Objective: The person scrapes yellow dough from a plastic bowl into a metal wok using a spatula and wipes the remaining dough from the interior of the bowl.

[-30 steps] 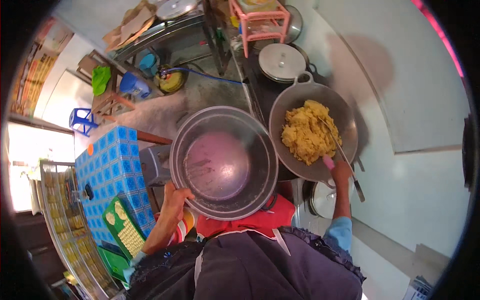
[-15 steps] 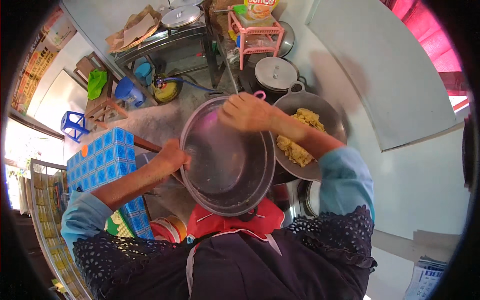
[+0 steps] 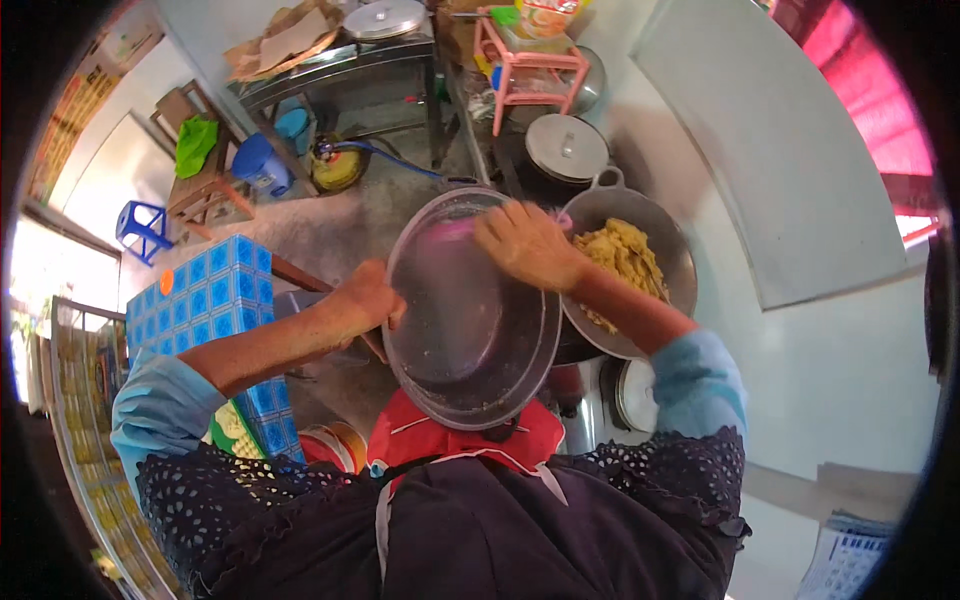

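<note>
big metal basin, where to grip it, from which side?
Grip the metal basin by its thin rolled rim, coming from the left edge, where the left hand already clamps it. It is wide, shallow and tilted; the right hand occupies the far rim.

Grey concrete floor (image 3: 330, 225), pale wall (image 3: 800, 150), pink stool (image 3: 530, 75), perhaps daylight from left.

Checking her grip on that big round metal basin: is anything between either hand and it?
Nothing visible. The left hand grips the large round metal basin at its left rim; the right hand rests on its upper rim, beside the grey wok of yellow food.
</note>
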A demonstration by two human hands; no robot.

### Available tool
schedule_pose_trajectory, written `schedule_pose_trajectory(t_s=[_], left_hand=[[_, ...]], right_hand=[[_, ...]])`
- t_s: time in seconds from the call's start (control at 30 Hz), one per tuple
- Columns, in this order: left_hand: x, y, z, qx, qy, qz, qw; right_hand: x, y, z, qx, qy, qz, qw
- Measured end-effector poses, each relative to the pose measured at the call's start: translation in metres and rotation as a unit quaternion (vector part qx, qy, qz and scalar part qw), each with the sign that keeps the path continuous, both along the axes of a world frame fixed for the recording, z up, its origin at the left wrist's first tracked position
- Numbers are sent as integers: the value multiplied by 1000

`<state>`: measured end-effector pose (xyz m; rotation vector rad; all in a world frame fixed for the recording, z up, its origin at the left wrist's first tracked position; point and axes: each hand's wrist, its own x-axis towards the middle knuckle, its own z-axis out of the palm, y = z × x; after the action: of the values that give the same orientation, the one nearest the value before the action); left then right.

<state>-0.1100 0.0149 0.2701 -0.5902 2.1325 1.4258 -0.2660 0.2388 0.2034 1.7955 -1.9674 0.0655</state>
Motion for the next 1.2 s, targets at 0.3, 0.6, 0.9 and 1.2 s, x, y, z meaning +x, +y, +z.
schedule_pose_trajectory(t_s=[0.3,0.6,0.9,1.2], left_hand=[[20,-21,2,7,33,29,999],[41,-16,-9,44,33,126,990],[42,-20,-34,57,42,160,984],[36,-9,-16,95,16,136,986]], right_hand=[[45,63,-61,87,-297,-234,922],[68,6,-70,-205,-357,-455,790],[45,-17,-56,-169,-307,-117,929],[36,-34,-49,-190,-303,-63,932]])
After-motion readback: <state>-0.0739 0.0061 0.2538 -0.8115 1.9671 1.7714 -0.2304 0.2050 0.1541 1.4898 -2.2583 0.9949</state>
